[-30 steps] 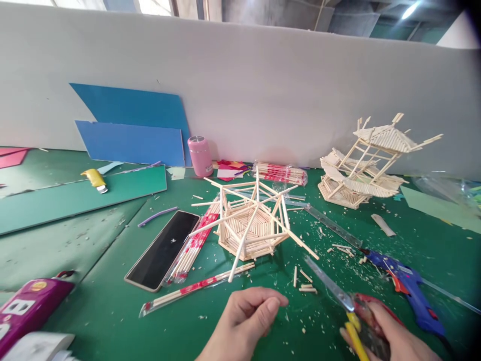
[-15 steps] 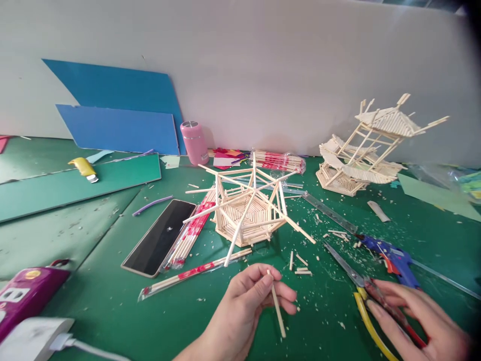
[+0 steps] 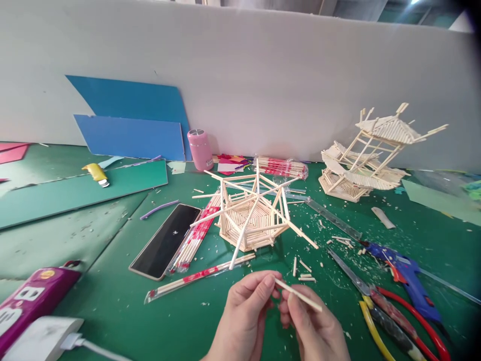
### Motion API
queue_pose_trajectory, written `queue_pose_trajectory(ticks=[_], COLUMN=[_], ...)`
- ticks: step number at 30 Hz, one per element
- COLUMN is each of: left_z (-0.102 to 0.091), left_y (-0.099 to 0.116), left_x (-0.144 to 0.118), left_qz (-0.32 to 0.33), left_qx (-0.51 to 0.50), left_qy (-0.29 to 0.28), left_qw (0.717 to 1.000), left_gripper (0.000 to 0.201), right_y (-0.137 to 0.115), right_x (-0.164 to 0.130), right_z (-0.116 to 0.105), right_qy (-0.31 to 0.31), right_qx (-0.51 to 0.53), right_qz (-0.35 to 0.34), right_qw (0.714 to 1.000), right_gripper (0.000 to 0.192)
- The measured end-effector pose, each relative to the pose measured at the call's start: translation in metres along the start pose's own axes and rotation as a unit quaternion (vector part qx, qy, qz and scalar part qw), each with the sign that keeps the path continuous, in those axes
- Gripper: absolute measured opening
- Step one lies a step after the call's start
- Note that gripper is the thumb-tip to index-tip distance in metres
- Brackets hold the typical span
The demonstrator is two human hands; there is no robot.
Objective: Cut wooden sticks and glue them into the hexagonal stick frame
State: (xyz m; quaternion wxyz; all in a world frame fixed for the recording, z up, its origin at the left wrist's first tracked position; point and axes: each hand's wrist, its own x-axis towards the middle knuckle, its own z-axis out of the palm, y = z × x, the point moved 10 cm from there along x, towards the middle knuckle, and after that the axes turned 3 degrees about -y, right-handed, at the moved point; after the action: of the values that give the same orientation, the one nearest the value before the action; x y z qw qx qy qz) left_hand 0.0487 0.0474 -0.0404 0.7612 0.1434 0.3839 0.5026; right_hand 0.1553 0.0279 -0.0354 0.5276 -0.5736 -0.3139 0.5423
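Observation:
Between my two hands is a short wooden stick point(image 3: 300, 295), tilted down to the right. My left hand point(image 3: 246, 313) pinches its upper left end between thumb and fingers. Closed around its middle, my right hand point(image 3: 315, 326) holds it from below and the right. Just beyond them stands an openwork stick frame point(image 3: 248, 220) with a many-sided base and long sticks sticking outward at the top. Scissors point(image 3: 370, 291) with red and yellow handles lie on the table to the right of my right hand.
A blue glue gun point(image 3: 406, 271) lies at right, behind it a tilted stick pavilion point(image 3: 368, 155). Left are a phone point(image 3: 165, 240), bagged sticks point(image 3: 199, 276) and a purple power strip point(image 3: 37, 301). A pink flask point(image 3: 201, 150) and blue boards point(image 3: 131, 135) stand by the wall.
My right hand has let go of the scissors, which now lie on the table, and has come over to the stick. The stick has turned from steep to a flatter slant.

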Motion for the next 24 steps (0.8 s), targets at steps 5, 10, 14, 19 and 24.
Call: queue_pose_trajectory(ticks=[5, 10, 14, 19, 24], left_z=[0.001, 0.011, 0.005, -0.017, -0.032], left_y=[0.028, 0.052, 0.071, 0.088, 0.108], left_x=[-0.007, -0.021, -0.034, -0.033, -0.021], left_qz=[0.120, 0.233, 0.311, 0.308, 0.323], left_qx=[0.116, 0.249, 0.332, 0.423, 0.460], left_qy=[0.004, 0.004, 0.049, 0.068, 0.104], left_qw=[0.986, 0.940, 0.890, 0.850, 0.821], left_gripper=[0.010, 0.012, 0.017, 0.013, 0.015], right_y=[0.010, 0.008, -0.008, -0.023, -0.023], right_x=[0.016, 0.022, 0.027, 0.038, 0.043], right_z=[0.012, 0.024, 0.028, 0.032, 0.038], right_qy=[-0.037, -0.067, -0.067, -0.093, -0.122], right_qx=[0.103, 0.154, 0.152, 0.099, 0.063], right_qz=[0.028, 0.037, 0.029, 0.007, 0.000], right_qw=[0.994, 0.985, 0.986, 0.991, 0.990], right_gripper=[0.024, 0.021, 0.020, 0.023, 0.024])
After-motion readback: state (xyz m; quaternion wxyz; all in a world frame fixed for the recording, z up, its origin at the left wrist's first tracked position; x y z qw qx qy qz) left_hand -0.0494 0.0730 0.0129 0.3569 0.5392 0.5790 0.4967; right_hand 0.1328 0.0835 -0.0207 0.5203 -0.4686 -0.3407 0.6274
